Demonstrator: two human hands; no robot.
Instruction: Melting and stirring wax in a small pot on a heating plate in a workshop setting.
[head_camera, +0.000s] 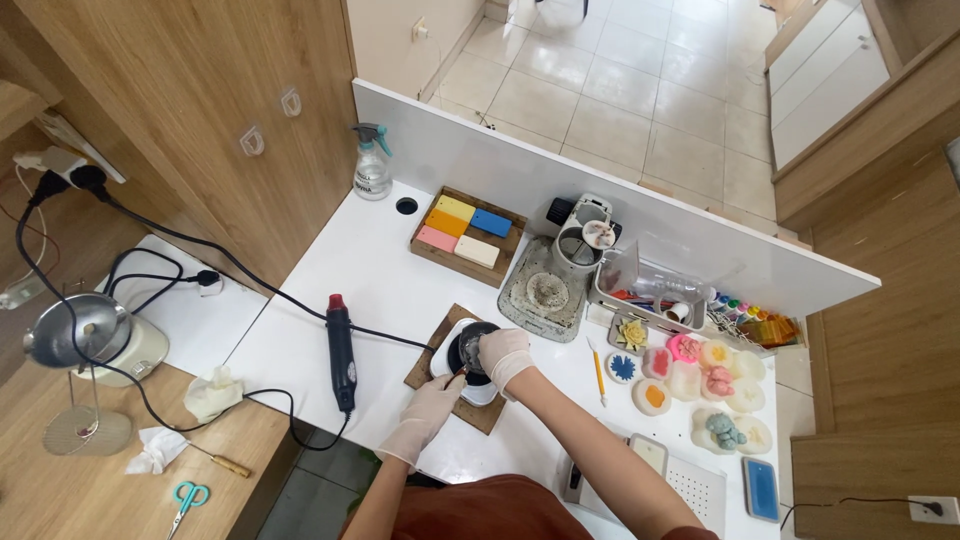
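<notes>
Gloved hands at a small dark pot on a white base, centre front of the white worktop (380, 260).

The right hand (503, 355) lies over the dark pot (472, 352), fingers curled together on its rim; the left hand (436, 398) pinches a thin tool (too small to identify) at the pot's near edge. The pot sits on a white base (480, 392) on a brown mat (428, 360), with a black heat gun (341, 352) just left and a tray of coloured blocks (466, 234) behind. Judgement: the right hand should hold the pot steady and level, with short, controlled tool strokes clear of the cord.
</notes>
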